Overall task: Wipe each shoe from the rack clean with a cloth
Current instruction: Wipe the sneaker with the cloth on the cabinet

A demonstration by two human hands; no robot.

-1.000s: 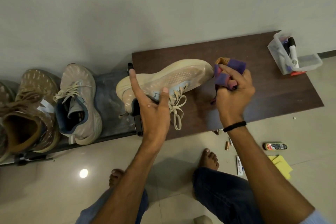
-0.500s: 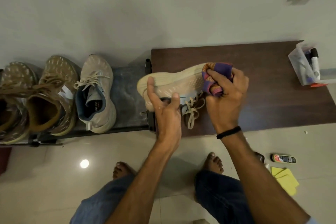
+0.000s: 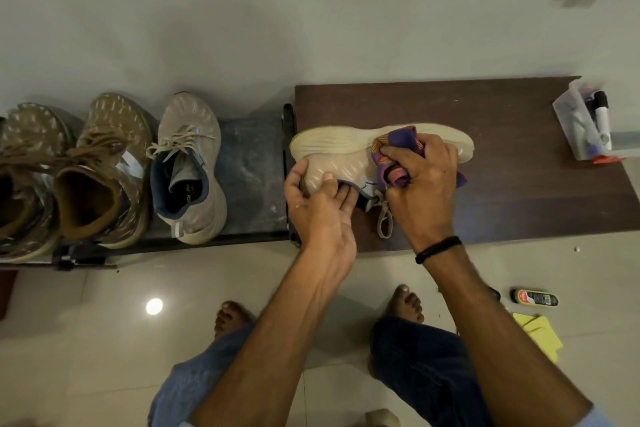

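Cloth on sneaker, both hands busy

Right hand (image 3: 420, 180), with a black band (image 3: 438, 249) on the wrist, is clenched round a bunched purple and orange cloth (image 3: 393, 149) and presses it against the side of a beige sneaker (image 3: 332, 163). Left hand (image 3: 322, 208) grips the heel end of the same shoe, thumb on the side panel and fingers curled at the collar. The sneaker lies on its side on the dark brown tabletop (image 3: 502, 191), sole turned to the wall and toe pointing right. Its laces (image 3: 384, 218) hang loose towards the person.

At the far right corner of the tabletop stands a clear plastic tub (image 3: 568, 125). It holds a marker with a black cap (image 3: 602, 114) and what may be other pens, too blurred to tell.

Just left of the tabletop is the shoe rack (image 3: 249, 163), part of its dusty shelf showing. On it sit a grey sneaker (image 3: 188, 166) and, further left, two brown boots (image 3: 104, 166) (image 3: 24, 177), all with toes to the wall.

On the floor to the right, near the person's bare feet, lie a small dark bottle (image 3: 535, 297) and some yellow sheets (image 3: 540, 333).
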